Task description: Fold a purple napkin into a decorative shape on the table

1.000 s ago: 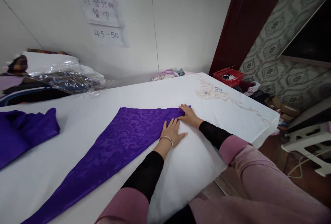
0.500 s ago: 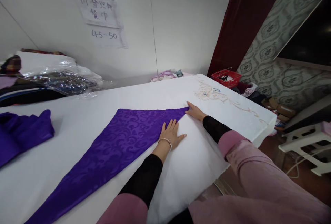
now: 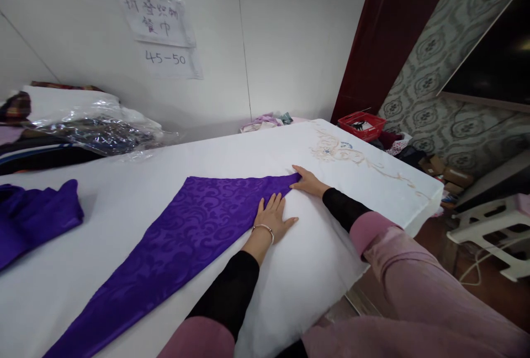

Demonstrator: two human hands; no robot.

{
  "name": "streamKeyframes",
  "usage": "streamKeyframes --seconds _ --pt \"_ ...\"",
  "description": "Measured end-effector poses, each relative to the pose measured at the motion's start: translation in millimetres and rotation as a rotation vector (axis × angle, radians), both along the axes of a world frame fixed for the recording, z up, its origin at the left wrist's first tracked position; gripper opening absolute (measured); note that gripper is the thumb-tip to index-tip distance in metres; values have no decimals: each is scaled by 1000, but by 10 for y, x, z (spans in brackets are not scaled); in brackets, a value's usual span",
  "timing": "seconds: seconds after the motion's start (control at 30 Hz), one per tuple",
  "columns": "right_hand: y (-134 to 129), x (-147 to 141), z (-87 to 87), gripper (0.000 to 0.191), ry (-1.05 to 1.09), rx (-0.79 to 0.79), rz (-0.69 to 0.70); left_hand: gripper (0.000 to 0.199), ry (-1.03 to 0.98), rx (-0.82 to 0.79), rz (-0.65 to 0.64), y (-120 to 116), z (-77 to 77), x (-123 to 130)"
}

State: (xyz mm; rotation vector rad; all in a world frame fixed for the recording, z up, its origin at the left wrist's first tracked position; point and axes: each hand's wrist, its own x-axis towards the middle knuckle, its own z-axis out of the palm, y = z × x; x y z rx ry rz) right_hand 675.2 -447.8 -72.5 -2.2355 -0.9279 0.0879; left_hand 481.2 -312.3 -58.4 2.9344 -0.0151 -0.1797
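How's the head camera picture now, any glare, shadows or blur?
Head view: plastic glints brightly; head view: faint shadow beside the purple bundle; head view: top right corner dark; head view: patterned cloth, left hand and right hand fairly sharp.

Two hands [image 3: 271, 219] [image 3: 310, 182] and two purple cloths [image 3: 186, 225] [image 3: 41, 217] showed: one at the grip, one left; one red basket [image 3: 361, 126] stood beyond.

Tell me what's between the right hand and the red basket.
In the head view: white tablecloth bearing tan floral embroidery, between the right hand and the red basket.
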Motion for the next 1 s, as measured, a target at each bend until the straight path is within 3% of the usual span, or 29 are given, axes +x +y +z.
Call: streamKeyframes --seconds 0.27,0.6,0.83,1.0 --pt "-57 253 50 79 98 -63 -150 84 -19 -4 -3 10 -36 5" --pt "-83 449 -24 77 75 -65 -191 84 -14 -7 -1 9 -39 2" --pt "-97 514 -53 70 49 -62 -215 83 -14 -19 -2 8 -20 -4" --pt "-70 434 34 66 27 -41 -252 83 -19 -17 -6 14 -32 -9"
